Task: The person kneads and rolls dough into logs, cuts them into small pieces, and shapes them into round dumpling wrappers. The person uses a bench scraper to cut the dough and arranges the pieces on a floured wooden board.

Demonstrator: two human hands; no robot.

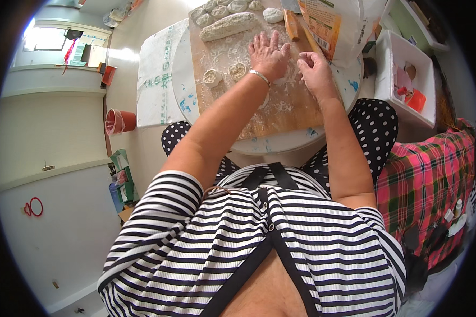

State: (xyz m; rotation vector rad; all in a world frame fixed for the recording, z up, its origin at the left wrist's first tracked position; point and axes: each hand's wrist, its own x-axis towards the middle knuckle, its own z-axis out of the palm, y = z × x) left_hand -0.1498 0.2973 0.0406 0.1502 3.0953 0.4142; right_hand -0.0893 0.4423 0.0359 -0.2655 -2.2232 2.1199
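Observation:
My left hand (267,57) lies palm down with its fingers spread on a floured wooden board (222,107). My right hand (317,75) hovers at the board's right side, its fingers loosely curled and nothing visible in them. Two cut dough pieces (224,74) sit left of my left wrist. Pale, mostly hidden patches by that wrist may be dough. Farther back are a floured dough log (228,27), several dough pieces (220,11) and a single dough lump (273,15). A knife (291,25) with a wooden handle rests beyond my hands.
A printed plastic bag (323,23) stands at the back right, partly over a wooden stick (311,39). The board lies on a round white table (182,93). To the right is a white foam box (384,75); left are a foam slab (150,99) and a lined red bin (121,121).

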